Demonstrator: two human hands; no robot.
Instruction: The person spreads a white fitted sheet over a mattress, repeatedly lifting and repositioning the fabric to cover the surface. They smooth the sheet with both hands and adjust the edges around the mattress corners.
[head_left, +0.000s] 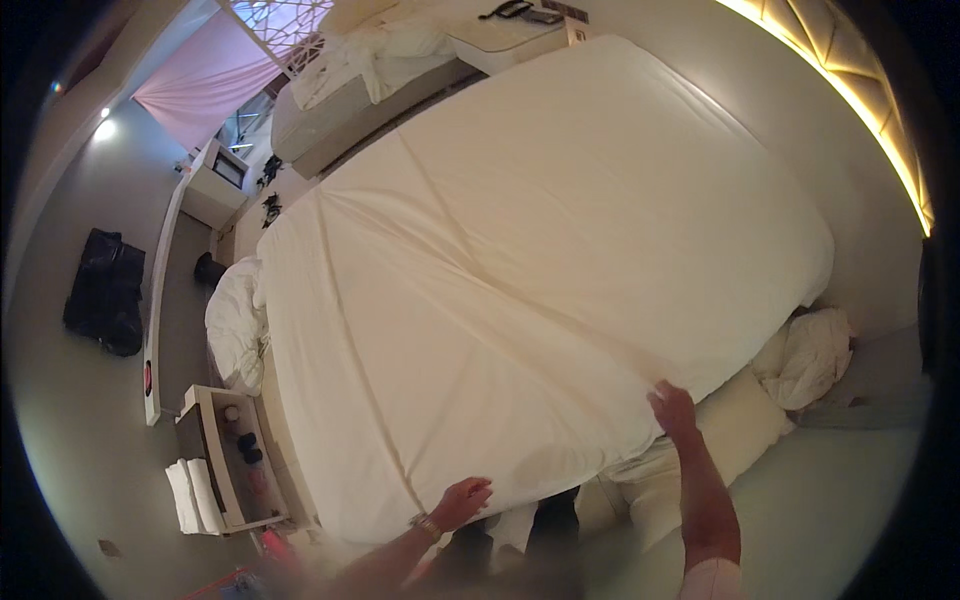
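A large bed covered with a white sheet (600, 187) fills the middle of the head view. Long creases run across the cloth from its far left corner towards the near right edge. My right hand (673, 409) grips the sheet at that near right edge, where the cloth is drawn into folds. Close to the near edge, my left hand (463, 503) is at the sheet with fingers partly curled; whether it holds any cloth cannot be told. A bracelet or watch (426, 525) is on the left wrist.
Pillows (739, 424) and bundled white bedding (810, 358) lie beside the near right side. A crumpled duvet (236, 322) rests beyond the bed's left end. An open-topped cabinet (266, 480) with folded towels (193, 495) stands lower left. A bench-like sofa (352, 120) runs along the far side.
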